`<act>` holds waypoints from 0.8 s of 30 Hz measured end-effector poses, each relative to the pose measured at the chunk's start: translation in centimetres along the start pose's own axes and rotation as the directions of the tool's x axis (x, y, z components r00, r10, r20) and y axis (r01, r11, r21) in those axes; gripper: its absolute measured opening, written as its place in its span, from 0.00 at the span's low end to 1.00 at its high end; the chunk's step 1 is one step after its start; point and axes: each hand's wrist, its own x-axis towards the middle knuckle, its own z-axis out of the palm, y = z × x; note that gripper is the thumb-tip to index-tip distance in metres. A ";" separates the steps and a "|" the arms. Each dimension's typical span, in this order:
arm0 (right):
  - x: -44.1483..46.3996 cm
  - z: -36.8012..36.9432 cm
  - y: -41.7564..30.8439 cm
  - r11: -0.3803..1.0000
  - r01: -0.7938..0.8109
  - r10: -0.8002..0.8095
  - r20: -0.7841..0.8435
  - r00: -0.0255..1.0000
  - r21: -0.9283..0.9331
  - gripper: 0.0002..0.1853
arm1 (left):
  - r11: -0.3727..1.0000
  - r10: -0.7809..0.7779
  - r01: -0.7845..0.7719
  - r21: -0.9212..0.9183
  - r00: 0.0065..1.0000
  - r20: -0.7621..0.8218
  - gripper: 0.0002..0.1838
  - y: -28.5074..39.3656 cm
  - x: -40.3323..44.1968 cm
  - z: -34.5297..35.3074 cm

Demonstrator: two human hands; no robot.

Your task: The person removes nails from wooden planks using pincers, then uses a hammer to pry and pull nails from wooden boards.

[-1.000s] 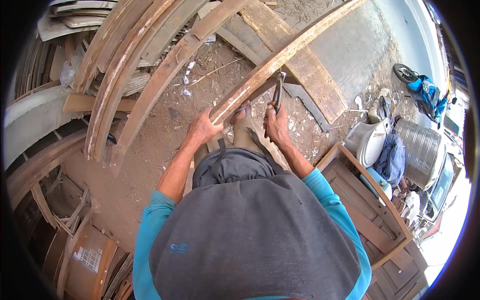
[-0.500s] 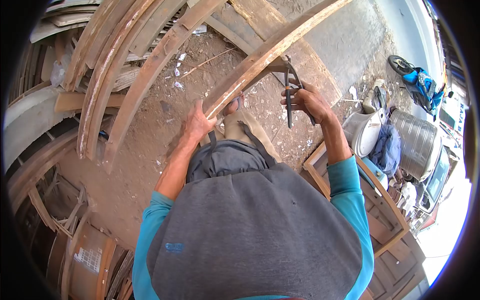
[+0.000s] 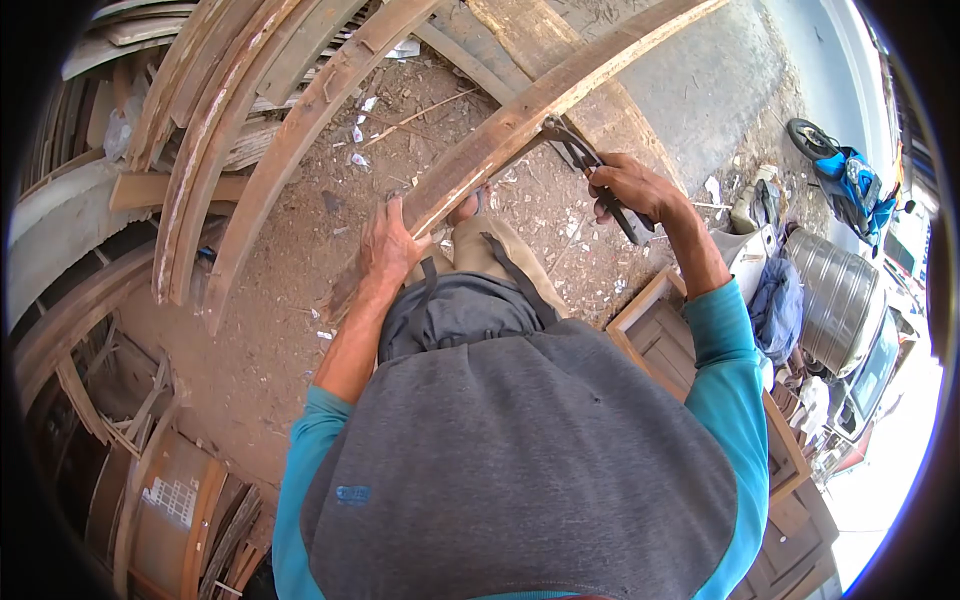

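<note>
A long, slightly curved wooden beam (image 3: pixel 510 122) slants from in front of me up to the upper right, its pale edge chipped. My left hand (image 3: pixel 390 243) is closed around its near end. My right hand (image 3: pixel 637 188) is wrapped around the handles of dark metal pincers (image 3: pixel 576 148). The pincers' head is at the beam's lower edge, near its middle; whether the jaws pinch a nail there is too small to tell.
Curved timbers (image 3: pixel 290 150) are stacked on the left. A wide plank (image 3: pixel 625 125) lies on the ground beyond the beam. Wooden panel frames (image 3: pixel 660 310) are at the right, near a metal drum (image 3: pixel 828 285) and a blue motorcycle (image 3: pixel 852 180). Paper scraps litter the dirt floor.
The pincers' handles have come together in my right hand and swung outward to the right. My right arm has shifted right. My left hand stays on the beam.
</note>
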 end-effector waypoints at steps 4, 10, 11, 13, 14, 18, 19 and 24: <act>0.5 5.4 1.2 0.937 0.039 0.005 -0.126 0.992 0.346 0.13 | 1.000 -0.016 0.016 -0.011 0.999 0.032 0.40 -0.1 0.2 -0.3; 9.2 18.1 4.2 0.740 0.458 -0.095 -0.599 0.795 0.492 0.09 | 0.980 -0.108 0.154 -0.128 0.944 0.310 0.33 -0.5 2.3 -3.2; 8.9 18.1 4.4 0.745 0.434 -0.081 -0.576 0.813 0.507 0.09 | 0.982 -0.107 0.148 -0.120 0.948 0.299 0.33 -0.8 2.5 -3.3; 5.8 15.9 3.5 0.690 0.439 -0.075 -0.546 0.834 0.576 0.09 | 0.975 -0.092 0.145 -0.166 0.952 0.291 0.32 -1.0 2.7 -2.9; 4.1 14.0 3.0 0.647 0.419 -0.068 -0.498 0.864 0.638 0.11 | 0.977 -0.077 0.129 -0.168 0.955 0.286 0.32 -0.9 2.8 -2.9; 1.0 2.0 1.0 0.620 0.557 -0.115 -0.638 0.761 0.553 0.23 | 0.975 -0.065 0.116 -0.187 0.963 0.260 0.34 -1.1 2.2 -2.2; 0.5 -0.2 1.6 0.689 0.506 -0.153 -0.579 0.801 0.519 0.23 | 0.978 -0.077 0.124 -0.170 0.964 0.256 0.35 -1.3 2.2 -1.9; -2.7 0.5 0.4 0.843 0.278 -0.168 -0.266 0.949 0.461 0.26 | 0.994 -0.060 0.075 -0.084 0.985 0.162 0.37 -0.5 1.2 -1.4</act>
